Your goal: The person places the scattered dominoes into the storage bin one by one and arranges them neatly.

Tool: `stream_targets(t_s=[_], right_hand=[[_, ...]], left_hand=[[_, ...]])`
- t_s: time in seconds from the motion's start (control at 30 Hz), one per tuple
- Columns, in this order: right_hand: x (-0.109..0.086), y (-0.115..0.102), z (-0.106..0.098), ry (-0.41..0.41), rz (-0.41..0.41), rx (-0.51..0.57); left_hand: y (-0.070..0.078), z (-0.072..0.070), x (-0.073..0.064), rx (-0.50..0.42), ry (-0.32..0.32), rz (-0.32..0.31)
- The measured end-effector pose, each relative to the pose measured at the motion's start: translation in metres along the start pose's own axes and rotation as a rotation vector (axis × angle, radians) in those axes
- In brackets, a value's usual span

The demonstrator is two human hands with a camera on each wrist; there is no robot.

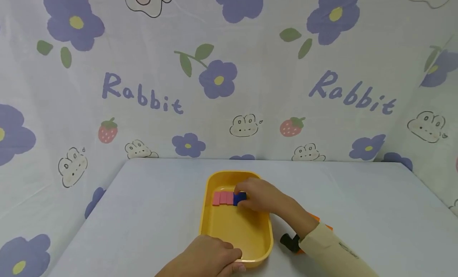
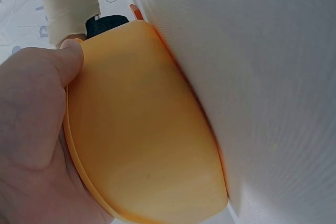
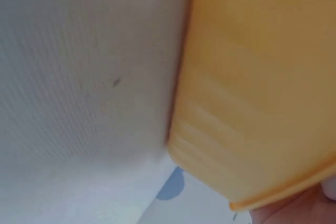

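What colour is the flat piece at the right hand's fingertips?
Dark blue flat piece, clearest in the head view.

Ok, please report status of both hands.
Left hand grips yellow oblong plastic tray at near end. Right hand pinches blue rectangular tile beside three pink rectangular tiles. No obstacle seen.

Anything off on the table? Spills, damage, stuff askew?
Nothing stands out. The tiles form a tidy row in the tray, with no visible spill or damage. The orange things and black thing beside it are partly hidden, so can't judge those.

The left grip is curled close in, the right grip farther forward.
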State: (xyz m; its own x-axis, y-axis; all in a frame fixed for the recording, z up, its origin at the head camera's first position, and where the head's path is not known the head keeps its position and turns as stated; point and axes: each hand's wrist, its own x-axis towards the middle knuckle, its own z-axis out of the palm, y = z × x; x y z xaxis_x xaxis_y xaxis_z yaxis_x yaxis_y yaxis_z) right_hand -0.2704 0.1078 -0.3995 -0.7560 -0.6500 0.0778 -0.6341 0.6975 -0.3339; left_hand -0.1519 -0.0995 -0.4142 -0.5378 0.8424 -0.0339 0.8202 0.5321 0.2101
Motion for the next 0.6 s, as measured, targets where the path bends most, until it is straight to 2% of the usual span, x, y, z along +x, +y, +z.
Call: stream_targets(t_s=[0.07, 0.3, 0.6], right_hand=[[-0.006, -0.001, -0.004, 0.007, -0.010, 0.027], [-0.031, -0.003, -0.018, 0.057, -0.051, 0.077], [-0.062, 0.000, -0.028, 0.106, 0.009, 0.075]], left_hand=[[0.000, 0.000, 0.000, 0.005, 0.006, 0.004], [0.001, -0.001, 0.001, -0.022, -0.034, -0.028], [0.002, -0.002, 0.002, -0.019, -0.042, -0.029]])
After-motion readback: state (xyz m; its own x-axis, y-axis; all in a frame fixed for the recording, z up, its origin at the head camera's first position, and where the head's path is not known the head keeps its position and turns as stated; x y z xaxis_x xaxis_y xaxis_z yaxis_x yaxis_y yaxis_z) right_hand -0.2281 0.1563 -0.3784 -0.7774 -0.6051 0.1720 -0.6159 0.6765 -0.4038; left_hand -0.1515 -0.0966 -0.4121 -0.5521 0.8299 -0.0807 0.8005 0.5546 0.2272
